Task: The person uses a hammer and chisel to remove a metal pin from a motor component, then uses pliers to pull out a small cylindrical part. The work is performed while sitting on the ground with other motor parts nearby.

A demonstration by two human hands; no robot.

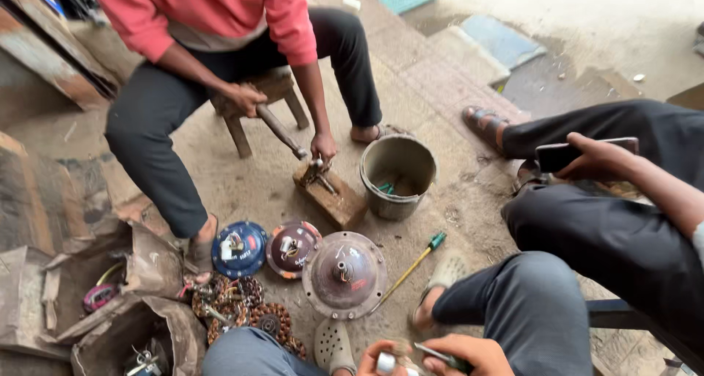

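Hands meet at the lower edge of the view. The left hand (379,355) is closed around a small pale cylinder (386,363), and the right hand (469,352) pinches a slim dark tool (434,354) whose tip points toward it. It looks like fine work on that small part. Any next move seems to call for a steady left-hand hold and a well-aimed tip.

The dusty ground (469,200) carries a large round motor cover (345,275), two smaller covers, copper windings (233,303) and a green-handled screwdriver (411,270), all near the wearer's knees. Toward the far edge, a person in a red top (220,9) sits on a wooden stool, hammer (282,133) resting on a wooden block (331,194) beside a grey bucket (398,177). Someone at the right edge holds a phone (579,153).
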